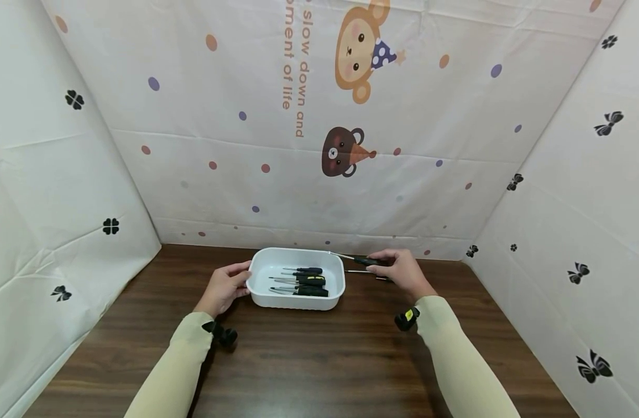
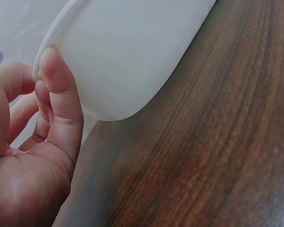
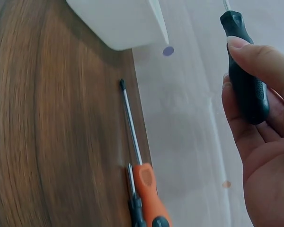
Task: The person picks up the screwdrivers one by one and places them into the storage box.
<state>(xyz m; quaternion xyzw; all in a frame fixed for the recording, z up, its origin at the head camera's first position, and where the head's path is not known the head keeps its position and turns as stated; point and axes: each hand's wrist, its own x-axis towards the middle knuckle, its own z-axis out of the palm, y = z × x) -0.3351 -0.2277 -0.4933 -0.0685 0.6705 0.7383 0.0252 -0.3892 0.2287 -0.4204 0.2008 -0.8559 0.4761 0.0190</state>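
Note:
A white plastic tub stands on the wooden table, with several dark-handled screwdrivers lying inside it. My left hand pinches the tub's left rim between thumb and fingers, as the left wrist view also shows. Beyond the tub's right side my right hand holds a screwdriver by its black handle, raised above the table. Its shaft points left, the tip over the tub's right rim. Below it on the table lie an orange-handled screwdriver and a smaller black-handled screwdriver, side by side.
A white printed cloth rises behind the table, close beyond the tub. More printed cloth hangs at the left and right. Bare wood extends in front of the tub.

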